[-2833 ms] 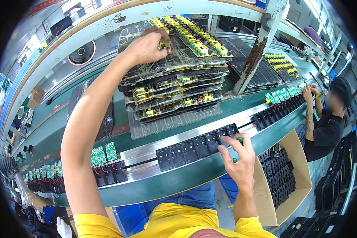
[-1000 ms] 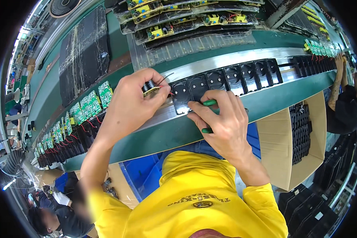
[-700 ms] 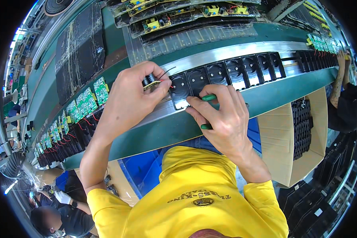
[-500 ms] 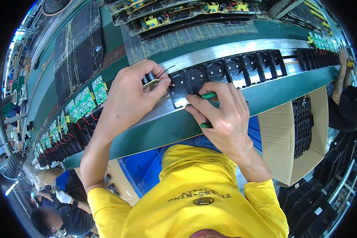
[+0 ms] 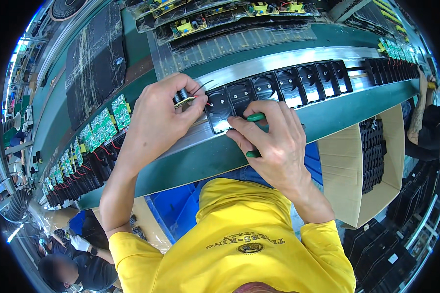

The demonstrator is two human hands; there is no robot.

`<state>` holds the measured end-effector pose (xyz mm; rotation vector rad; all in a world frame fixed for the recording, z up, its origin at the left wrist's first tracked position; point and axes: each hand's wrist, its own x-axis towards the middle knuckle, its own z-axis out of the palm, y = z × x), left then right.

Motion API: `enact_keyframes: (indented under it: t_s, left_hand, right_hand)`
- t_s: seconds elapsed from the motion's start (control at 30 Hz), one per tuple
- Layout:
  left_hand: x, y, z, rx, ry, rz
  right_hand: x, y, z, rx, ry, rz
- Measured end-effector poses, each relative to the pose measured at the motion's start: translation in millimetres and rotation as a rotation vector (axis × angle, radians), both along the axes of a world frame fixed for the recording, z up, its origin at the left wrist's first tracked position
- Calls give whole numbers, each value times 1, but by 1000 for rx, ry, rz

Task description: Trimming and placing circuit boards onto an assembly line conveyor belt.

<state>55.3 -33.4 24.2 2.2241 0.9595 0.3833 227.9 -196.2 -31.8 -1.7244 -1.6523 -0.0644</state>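
Note:
My left hand [image 5: 164,105] pinches a small circuit board [image 5: 182,100] with dark cylindrical parts; a black wire and a red wire stick out from it toward the nearest black plastic housing [image 5: 219,108]. That housing is the leftmost of a joined row lying on the metal rail. My right hand [image 5: 276,134] is closed around a hand tool with two green grips [image 5: 255,117], probably pliers; its working end is mostly hidden by the hand. The thumb and forefinger of this hand are at the lower right edge of the leftmost housing.
Wired green circuit boards [image 5: 102,124] on black housings line the bench at left. Stacked trays of boards [image 5: 190,27] stand beyond the rail. An open cardboard box [image 5: 340,171] with black parts is at right, near a co-worker's arm [image 5: 415,110]. Another person [image 5: 88,263] works at lower left.
The housing row and my left hand with the circuit board have shifted very slightly left. My right hand hardly moves. The co-worker's arm at far right has changed position a little.

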Motion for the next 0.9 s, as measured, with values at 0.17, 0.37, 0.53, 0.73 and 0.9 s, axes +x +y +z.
enact_keyframes:
  t_s: [0.17, 0.37, 0.53, 0.73, 0.9]
  left_hand:
    - [4, 9, -10, 69, -79, -99]
    - [-3, 9, -7, 26, -5, -69]
    - [3, 6, -10, 14, 10, -114]
    - [2, -3, -4, 84, -31, -169]
    - [-8, 8, 0, 141, -51, -347]
  right_hand:
    - [4, 3, 3, 29, -39, -20]
    - [2, 8, -5, 127, -104, -46]
    - [1, 0, -9, 110, -124, -69]
    - [5, -5, 16, 83, 54, 64]
    - [12, 13, 52, 207, 830, 326]
